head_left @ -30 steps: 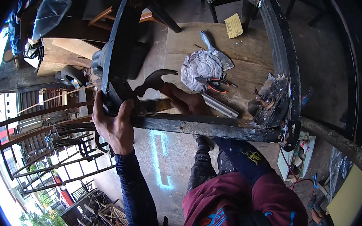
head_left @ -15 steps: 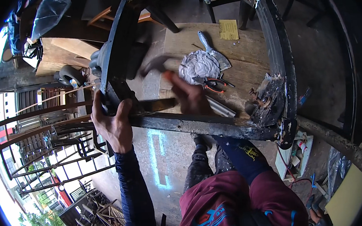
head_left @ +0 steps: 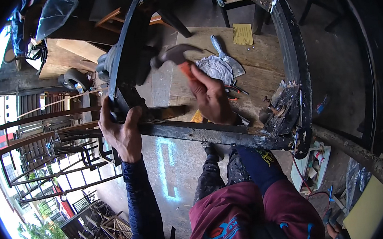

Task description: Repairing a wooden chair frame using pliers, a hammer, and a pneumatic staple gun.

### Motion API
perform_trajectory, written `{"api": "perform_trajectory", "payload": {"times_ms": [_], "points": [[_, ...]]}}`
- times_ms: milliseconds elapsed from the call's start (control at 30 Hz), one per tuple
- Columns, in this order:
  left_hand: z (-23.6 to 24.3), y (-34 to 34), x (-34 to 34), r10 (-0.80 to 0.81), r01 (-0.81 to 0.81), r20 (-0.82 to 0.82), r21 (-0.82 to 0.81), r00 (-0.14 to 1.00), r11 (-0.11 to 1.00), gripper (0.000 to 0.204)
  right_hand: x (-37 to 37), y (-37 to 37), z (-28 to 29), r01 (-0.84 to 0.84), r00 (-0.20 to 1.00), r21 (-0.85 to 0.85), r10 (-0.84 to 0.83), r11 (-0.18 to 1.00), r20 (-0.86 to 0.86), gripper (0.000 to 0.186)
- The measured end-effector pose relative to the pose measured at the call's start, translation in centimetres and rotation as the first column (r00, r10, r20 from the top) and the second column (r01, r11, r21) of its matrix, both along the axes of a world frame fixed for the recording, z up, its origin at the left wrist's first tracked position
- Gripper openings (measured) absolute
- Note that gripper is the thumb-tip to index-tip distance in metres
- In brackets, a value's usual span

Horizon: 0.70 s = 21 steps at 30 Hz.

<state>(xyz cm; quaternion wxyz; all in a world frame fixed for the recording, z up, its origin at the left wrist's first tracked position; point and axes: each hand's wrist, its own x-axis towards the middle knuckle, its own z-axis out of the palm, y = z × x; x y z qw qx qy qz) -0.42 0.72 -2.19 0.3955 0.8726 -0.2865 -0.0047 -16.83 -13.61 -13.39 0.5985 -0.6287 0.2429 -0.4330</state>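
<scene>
A worn black wooden chair frame point(head_left: 210, 133) stands before me, its paint chipped and its near right corner splintered. My left hand point(head_left: 123, 133) is wrapped round the frame's near left corner, thumb on top. Inside the frame, my right hand point(head_left: 214, 97) grips a claw hammer point(head_left: 175, 56) by its orange and yellow handle. The hammer's dark head is raised clear of the wood, to the right of the left rail. Below the hammer, a crumpled whitish cloth point(head_left: 216, 68) lies on a wooden board, with orange-handled pliers point(head_left: 234, 91) partly hidden behind my right hand.
On the wooden board point(head_left: 263, 62) lie a putty knife point(head_left: 219, 49) and a yellow sandpaper sheet point(head_left: 242, 34). A pale open box point(head_left: 315, 166) with odds and ends stands on the floor at right, near a thick pole point(head_left: 355, 142). Metal racks point(head_left: 50, 148) stand at left.
My right hand and the hammer, blurred before, have shifted a little up and right and now show sharply. My left hand keeps its hold on the corner.
</scene>
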Motion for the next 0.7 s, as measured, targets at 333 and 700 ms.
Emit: {"api": "perform_trajectory", "payload": {"times_ms": [333,700], "points": [[-0.1,0.1,-0.1,-0.003,0.003,0.024,0.038,1.0,0.999,0.092,1.8,0.4,-1.3,-0.163,0.97,-0.01,0.162,0.987,0.182,0.048],[0.2,0.1,-0.1,0.004,-0.004,-0.027,0.011,1.0,1.0,0.092,1.5,2.1,-4.3,-0.118,0.975,-0.213,0.154,0.97,0.161,0.039]]}}
